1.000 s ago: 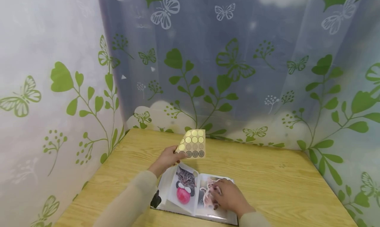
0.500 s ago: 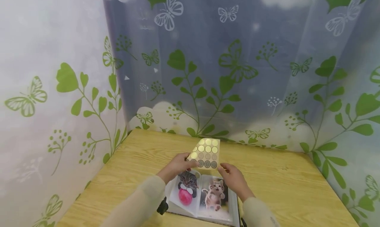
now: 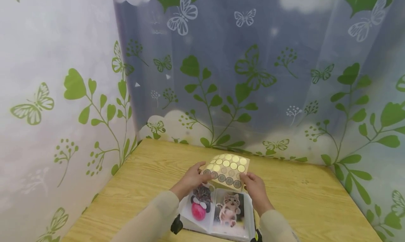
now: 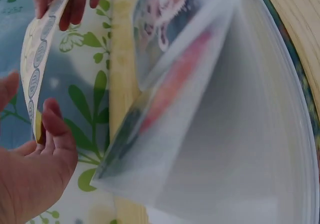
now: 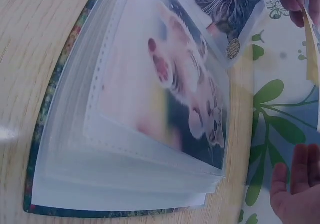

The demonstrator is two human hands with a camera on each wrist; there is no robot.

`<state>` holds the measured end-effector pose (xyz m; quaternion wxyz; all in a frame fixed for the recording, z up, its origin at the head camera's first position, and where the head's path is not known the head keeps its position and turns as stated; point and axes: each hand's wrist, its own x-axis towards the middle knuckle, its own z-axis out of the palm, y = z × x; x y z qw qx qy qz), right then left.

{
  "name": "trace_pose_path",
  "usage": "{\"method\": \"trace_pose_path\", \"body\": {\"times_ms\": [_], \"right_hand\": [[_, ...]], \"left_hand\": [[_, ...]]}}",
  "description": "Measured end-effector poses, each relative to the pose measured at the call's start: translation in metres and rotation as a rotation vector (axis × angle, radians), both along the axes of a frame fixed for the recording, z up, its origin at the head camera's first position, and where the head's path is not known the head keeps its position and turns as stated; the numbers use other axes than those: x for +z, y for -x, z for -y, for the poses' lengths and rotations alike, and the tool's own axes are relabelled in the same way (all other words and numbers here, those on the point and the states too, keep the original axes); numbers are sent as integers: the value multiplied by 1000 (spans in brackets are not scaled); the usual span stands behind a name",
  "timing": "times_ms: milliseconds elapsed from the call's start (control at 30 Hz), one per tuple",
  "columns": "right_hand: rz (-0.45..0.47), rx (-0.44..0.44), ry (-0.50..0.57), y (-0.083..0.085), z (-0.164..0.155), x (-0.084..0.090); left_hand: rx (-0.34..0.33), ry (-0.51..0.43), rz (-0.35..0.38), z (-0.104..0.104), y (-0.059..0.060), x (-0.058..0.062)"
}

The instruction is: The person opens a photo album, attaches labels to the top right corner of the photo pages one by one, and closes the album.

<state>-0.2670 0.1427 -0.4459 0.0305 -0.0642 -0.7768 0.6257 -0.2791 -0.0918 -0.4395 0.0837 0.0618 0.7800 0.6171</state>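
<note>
A sheet of round stickers (image 3: 226, 166), gold in its upper rows and grey along the bottom, is held up over an open photo album (image 3: 250, 217). My left hand (image 3: 192, 180) pinches its left end, thumb in front and fingers behind. At the right edge, my right hand (image 3: 257, 190) grips it with the thumb on the face. The sheet bows slightly between them. Below lie a photo of a cat with a pink ball (image 3: 198, 211) and a kitten photo (image 3: 228, 210). One round sticker (image 5: 233, 49) shows at the cat photo's corner in the right wrist view.
The album rests on a wood-grain table (image 3: 303, 200). Its left leaf (image 4: 165, 144) stands partly lifted in the left wrist view. A curtain (image 3: 202, 94) printed with leaves and butterflies hangs behind the table and along both sides.
My right hand has left the kitten photo and come up to take the sheet's right edge. The sheet and left hand have moved right and slightly down; the sheet now tilts and bows.
</note>
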Motion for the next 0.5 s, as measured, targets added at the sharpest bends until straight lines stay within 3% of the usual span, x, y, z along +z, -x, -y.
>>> {"method": "trace_pose_path", "body": {"times_ms": [200,500], "right_hand": [[12,-75,30,-3,0,1],[2,-143,142,-4,10,-1]], "left_hand": [[104,-151,20,-1,3,2],[183,-395,97,-12,0,5]]}}
